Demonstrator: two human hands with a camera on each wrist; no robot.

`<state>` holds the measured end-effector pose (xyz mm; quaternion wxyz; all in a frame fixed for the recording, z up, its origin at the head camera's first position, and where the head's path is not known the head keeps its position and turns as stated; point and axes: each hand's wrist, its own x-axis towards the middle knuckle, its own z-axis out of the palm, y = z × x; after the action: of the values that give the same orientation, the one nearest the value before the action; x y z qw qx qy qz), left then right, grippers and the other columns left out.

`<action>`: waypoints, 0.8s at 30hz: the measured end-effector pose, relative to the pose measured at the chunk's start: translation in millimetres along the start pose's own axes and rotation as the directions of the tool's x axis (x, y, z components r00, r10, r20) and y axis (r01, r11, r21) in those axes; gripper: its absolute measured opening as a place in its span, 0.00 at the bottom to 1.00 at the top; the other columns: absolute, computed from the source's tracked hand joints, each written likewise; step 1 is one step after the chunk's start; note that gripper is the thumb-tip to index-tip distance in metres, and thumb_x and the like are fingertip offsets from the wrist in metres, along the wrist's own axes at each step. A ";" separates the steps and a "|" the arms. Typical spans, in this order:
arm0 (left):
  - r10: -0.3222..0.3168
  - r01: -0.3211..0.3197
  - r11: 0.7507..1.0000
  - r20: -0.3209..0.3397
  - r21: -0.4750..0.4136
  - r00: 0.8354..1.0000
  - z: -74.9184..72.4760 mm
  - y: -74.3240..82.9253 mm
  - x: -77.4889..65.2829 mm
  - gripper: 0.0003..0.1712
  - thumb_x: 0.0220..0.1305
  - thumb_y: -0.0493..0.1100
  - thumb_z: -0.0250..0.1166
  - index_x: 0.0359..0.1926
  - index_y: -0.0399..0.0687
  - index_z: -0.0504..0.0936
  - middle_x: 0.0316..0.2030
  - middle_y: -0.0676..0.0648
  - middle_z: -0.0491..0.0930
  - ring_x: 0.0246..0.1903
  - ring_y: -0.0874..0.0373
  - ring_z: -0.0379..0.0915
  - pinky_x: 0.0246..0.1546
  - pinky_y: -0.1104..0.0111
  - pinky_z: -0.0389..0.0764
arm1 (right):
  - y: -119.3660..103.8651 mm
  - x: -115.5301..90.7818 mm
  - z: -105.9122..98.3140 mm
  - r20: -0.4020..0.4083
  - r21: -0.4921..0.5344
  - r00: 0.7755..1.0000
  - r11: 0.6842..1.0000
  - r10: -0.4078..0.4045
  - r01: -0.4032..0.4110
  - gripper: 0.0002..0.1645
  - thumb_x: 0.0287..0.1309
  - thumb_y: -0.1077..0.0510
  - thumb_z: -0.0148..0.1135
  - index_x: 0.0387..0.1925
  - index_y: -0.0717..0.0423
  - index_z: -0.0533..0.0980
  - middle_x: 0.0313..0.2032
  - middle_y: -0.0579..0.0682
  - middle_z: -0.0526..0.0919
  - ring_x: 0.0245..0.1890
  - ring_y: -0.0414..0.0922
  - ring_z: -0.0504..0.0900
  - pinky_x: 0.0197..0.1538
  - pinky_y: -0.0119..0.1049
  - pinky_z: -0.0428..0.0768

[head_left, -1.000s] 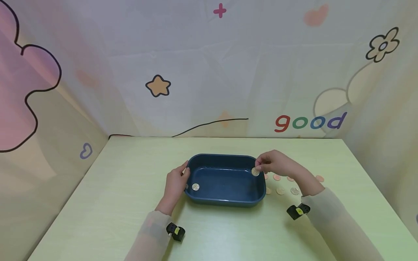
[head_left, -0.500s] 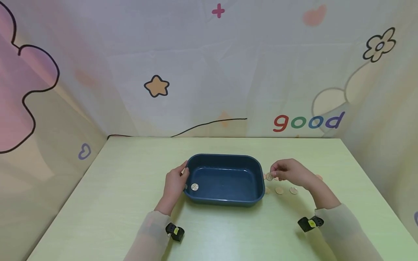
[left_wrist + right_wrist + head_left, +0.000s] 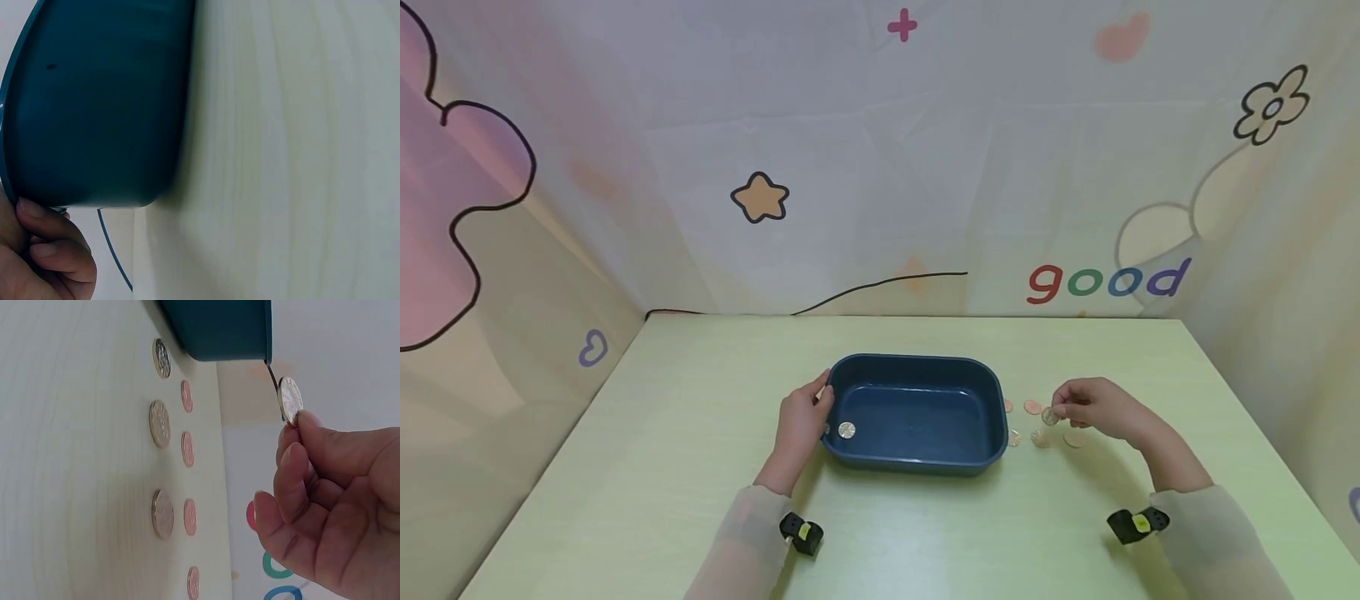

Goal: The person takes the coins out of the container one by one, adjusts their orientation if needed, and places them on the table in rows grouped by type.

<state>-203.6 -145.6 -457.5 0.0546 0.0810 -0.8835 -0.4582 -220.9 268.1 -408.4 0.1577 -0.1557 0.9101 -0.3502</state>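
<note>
A dark blue plastic box (image 3: 917, 425), rectangular with rounded corners, stands open-topped in the middle of the table. My left hand (image 3: 801, 427) grips its left end, fingers at the rim; the left wrist view shows those fingertips (image 3: 53, 250) curled at the box's edge. One silvery coin (image 3: 847, 430) lies inside, near the left end. To the right of the box, my right hand (image 3: 1097, 407) pinches a coin (image 3: 290, 399) between thumb and fingertips, raised above the table. Below it, copper coins (image 3: 187, 449) and larger pale coins (image 3: 160, 424) lie in two rows.
The pale green table (image 3: 715, 467) meets a printed cloth backdrop (image 3: 865, 167) at its far edge. The nearest coin (image 3: 1014, 437) of the front row lies close against the box's right side. Each wrist wears a small black camera (image 3: 1138, 525).
My right hand has moved rightward from the box's right rim to over the coin rows, still pinching a coin. The left hand and the box have stayed in place.
</note>
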 end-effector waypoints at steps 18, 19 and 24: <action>-0.015 0.015 1.000 0.015 -0.009 1.000 0.1 0.3 0.0 0.25 0.76 0.42 0.55 0.70 0.43 0.75 0.16 0.53 0.62 0.15 0.63 0.64 0.20 0.75 0.67 | 42.3 -7.3 -9.2 0.061 0.055 0.992 0.992 0.114 -0.117 0.11 0.73 0.63 0.55 0.43 0.71 0.77 0.29 0.48 0.74 0.30 0.40 0.71 0.34 0.31 0.74; -0.016 0.016 1.000 0.015 -0.010 1.000 0.2 0.2 -0.1 0.25 0.76 0.42 0.55 0.70 0.43 0.75 0.16 0.53 0.62 0.15 0.63 0.64 0.20 0.75 0.67 | 44.3 -8.1 -9.5 0.060 0.054 0.991 0.991 0.118 -0.121 0.11 0.73 0.63 0.55 0.42 0.71 0.77 0.29 0.47 0.73 0.29 0.39 0.70 0.34 0.31 0.73; -0.007 0.008 1.000 0.007 -0.011 1.000 0.1 0.5 -0.5 0.25 0.75 0.42 0.55 0.69 0.43 0.75 0.15 0.53 0.61 0.14 0.64 0.63 0.20 0.75 0.67 | 55.2 -11.0 -13.5 0.034 0.027 0.989 0.990 0.140 -0.141 0.13 0.71 0.62 0.57 0.40 0.72 0.78 0.26 0.45 0.72 0.26 0.37 0.69 0.32 0.29 0.70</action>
<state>-203.2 -145.1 -457.2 0.0502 0.0824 -0.8809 -0.4633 -225.8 319.3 -434.9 0.1990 -0.0944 0.9109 -0.3488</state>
